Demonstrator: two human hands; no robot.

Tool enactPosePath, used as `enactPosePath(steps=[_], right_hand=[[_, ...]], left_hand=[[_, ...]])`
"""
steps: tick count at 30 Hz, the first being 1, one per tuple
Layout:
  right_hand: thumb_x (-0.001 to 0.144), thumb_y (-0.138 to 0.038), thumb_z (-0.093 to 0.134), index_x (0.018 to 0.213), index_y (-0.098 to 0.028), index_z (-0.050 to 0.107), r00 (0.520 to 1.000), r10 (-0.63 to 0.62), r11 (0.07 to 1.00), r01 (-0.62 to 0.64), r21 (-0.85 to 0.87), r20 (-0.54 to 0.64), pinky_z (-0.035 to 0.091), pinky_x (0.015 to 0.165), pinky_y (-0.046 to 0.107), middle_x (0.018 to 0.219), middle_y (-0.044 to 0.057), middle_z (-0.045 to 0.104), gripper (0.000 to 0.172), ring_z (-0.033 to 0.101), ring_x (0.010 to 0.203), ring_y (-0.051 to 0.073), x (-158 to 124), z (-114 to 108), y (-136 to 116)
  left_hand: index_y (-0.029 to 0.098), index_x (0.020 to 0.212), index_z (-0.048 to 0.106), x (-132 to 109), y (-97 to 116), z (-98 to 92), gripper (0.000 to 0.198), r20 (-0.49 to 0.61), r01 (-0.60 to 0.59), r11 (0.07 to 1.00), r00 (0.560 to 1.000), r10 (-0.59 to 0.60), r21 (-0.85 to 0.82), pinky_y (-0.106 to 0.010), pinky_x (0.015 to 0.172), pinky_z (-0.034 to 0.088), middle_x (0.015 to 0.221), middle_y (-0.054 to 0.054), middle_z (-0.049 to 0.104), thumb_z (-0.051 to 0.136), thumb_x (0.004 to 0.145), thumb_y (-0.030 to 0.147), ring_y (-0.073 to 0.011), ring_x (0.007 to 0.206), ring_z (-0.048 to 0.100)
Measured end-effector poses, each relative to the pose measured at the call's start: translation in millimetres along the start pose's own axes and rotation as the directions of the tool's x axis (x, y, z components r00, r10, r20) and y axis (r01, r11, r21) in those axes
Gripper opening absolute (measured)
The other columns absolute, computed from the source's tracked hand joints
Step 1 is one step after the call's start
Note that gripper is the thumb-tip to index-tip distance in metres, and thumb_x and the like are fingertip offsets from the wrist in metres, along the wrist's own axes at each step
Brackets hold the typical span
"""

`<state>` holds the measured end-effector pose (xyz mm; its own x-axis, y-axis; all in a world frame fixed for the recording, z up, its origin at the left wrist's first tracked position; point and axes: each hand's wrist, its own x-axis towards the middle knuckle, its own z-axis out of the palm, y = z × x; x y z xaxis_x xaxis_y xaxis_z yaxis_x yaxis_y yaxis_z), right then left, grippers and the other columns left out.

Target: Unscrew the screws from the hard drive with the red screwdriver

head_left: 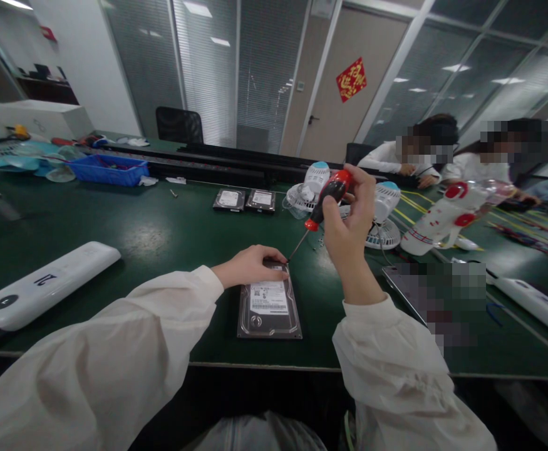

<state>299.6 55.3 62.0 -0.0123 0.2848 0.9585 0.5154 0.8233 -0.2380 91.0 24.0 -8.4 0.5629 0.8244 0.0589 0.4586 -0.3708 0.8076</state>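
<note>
A hard drive (pixel 274 326) lies on a green desk (pixel 170 250) beneath a half-curled left hand (pixel 243 266), its grip unclear. To its right, a right hand (pixel 352 219), fingers wrapped around a red-and-black screwdriver (pixel 330 195), angles the tip to the drive's far right corner. Two more drives (pixel 229 199) sit beyond the left hand.

The right hand (pixel 352 225) holds a red-and-black screwdriver (pixel 332 197), its tip at the far right corner of a hard drive (pixel 271 307); the left hand (pixel 249 264) rests on it. Two more drives (pixel 229 199) lie farther off.
</note>
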Motion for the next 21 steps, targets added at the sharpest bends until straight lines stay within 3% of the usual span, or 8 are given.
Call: enactPosePath(steps=[7, 13, 21], right_hand=[[0.085, -0.037, 0.069, 0.138, -0.027, 0.053, 0.999, -0.048, 0.997, 0.047, -0.056, -0.015, 0.057, 0.088, 0.044, 0.126, 0.009, 0.063, 0.056, 0.065, 0.108, 0.024, 1.1, -0.7, 4.3], [0.094, -0.03, 0.052, 0.14, -0.029, 0.051, 1.0, -0.023, 0.996, 0.023, 0.088, -0.002, 0.057, 0.092, 0.046, 0.128, 0.008, 0.064, 0.046, 0.068, 0.113, 0.024, 0.2, 1.1, 1.4], [0.087, -0.034, 0.067, 0.136, -0.029, 0.057, 0.999, -0.051, 0.997, 0.05, -0.057, -0.007, 0.054, 0.087, 0.046, 0.123, 0.007, 0.065, 0.05, 0.063, 0.104, 0.024, 2.5, -2.2, -2.2]], left_hand=[[0.021, 0.122, 0.075, 0.9, -1.0, 1.4, 0.052, -0.01, -0.006, 1.0, 1.0, 0.006, -0.006, -0.039, 0.098, 0.054, 0.123, -0.008, 0.077, 0.078, 0.08, 0.052, -0.0275, 0.111, 0.072], [0.022, 0.121, 0.075, -0.2, 0.1, 0.5, 0.051, -0.004, 0.007, 1.0, 1.0, -0.007, -0.01, -0.039, 0.098, 0.054, 0.122, -0.008, 0.077, 0.078, 0.08, 0.052, -0.0277, 0.111, 0.072], [0.023, 0.123, 0.074, -0.8, 1.8, -0.7, 0.053, 0.009, 0.014, 1.0, 1.0, -0.014, -0.009, -0.04, 0.097, 0.054, 0.125, -0.008, 0.076, 0.077, 0.081, 0.054, -0.0283, 0.112, 0.072]])
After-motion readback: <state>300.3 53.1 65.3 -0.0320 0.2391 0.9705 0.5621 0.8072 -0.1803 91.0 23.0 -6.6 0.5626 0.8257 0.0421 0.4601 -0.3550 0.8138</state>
